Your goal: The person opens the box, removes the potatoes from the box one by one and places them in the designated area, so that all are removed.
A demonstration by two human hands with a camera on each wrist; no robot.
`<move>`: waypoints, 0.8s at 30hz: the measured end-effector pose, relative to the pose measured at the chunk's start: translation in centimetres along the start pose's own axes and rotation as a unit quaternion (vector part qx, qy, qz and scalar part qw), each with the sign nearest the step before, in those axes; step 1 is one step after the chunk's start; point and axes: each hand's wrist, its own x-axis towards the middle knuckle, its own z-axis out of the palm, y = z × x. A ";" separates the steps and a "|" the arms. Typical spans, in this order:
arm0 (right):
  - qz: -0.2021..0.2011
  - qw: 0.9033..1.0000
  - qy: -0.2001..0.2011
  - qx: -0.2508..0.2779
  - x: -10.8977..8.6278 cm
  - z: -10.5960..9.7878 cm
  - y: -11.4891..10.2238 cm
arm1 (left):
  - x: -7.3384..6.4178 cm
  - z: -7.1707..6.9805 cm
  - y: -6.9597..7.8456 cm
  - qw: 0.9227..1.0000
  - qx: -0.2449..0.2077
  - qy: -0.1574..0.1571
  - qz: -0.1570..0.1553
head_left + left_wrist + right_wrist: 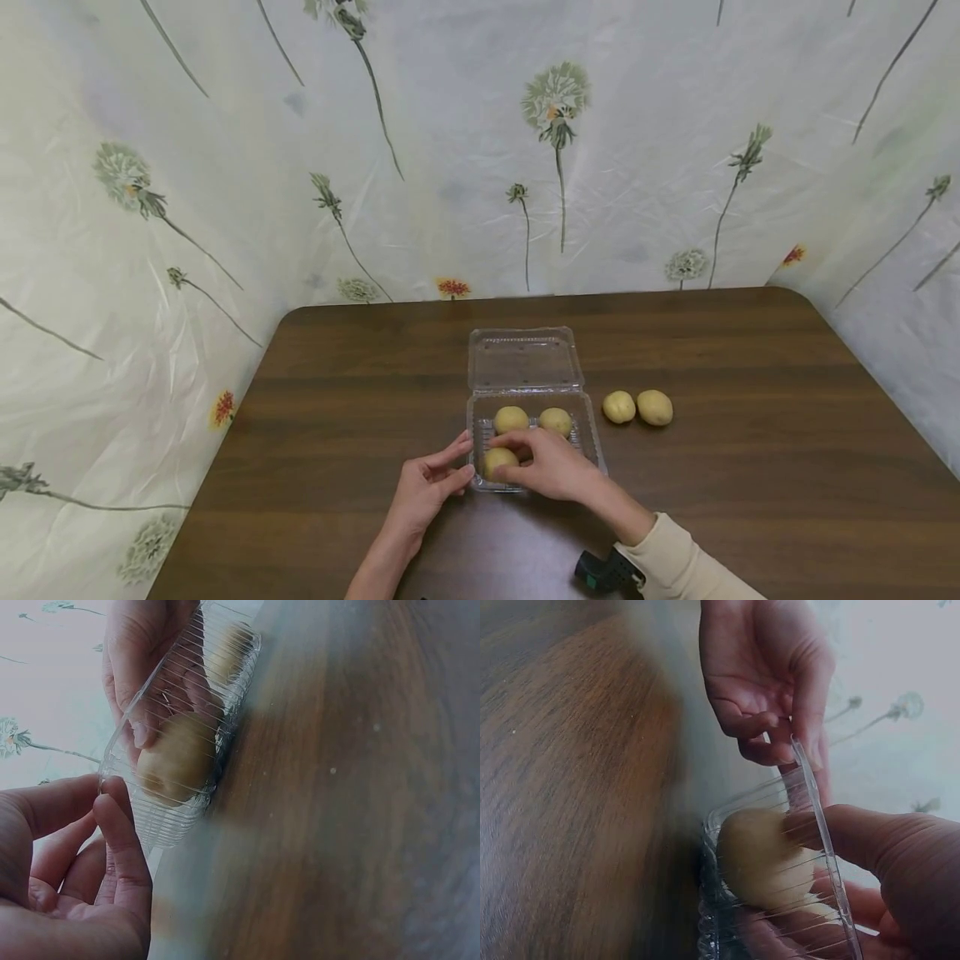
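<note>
A clear plastic clamshell container (592, 437) lies on the table with its lid folded back, away from me. My left hand (429, 490) pinches the container's left rim between thumb and fingers, as the left wrist view also shows. Inside the container, my right hand (553, 465) holds a potato (500, 463) at the near left corner, fingers and thumb around it. Two more potatoes stand behind it in the container: one at the back left (512, 419) and one at the back right (555, 420). In the right wrist view the held potato (757, 855) shows through the ribbed side wall.
Two loose potatoes, a smaller one (618, 407) and a larger one (655, 407), sit side by side right of the container. The brown wooden table (360, 375) ends at a flower-patterned sheet (465, 125). A black device (603, 573) is by the right sleeve.
</note>
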 end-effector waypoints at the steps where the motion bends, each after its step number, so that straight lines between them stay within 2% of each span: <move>1: 0.002 1.000 0.003 0.002 0.0 -0.1 0.1 | 0.0 0.0 0.0 1.000 0.001 0.000 0.000; 9: 0.012 0.999 0.009 0.048 -0.2 -0.7 0.4 | 0.1 0.0 0.0 1.000 -0.001 0.002 0.001; 14: 0.005 1.000 -0.012 0.018 -0.3 -1.2 0.4 | 0.0 0.1 0.0 1.000 -0.001 0.003 0.000; 19: 0.003 0.999 -0.033 0.009 -0.4 -1.6 0.4 | 0.0 0.1 0.0 1.000 -0.002 0.002 0.001; 24: 0.001 0.999 -0.028 0.016 -0.6 -1.7 0.6 | 0.0 0.2 0.0 1.000 -0.001 0.003 0.000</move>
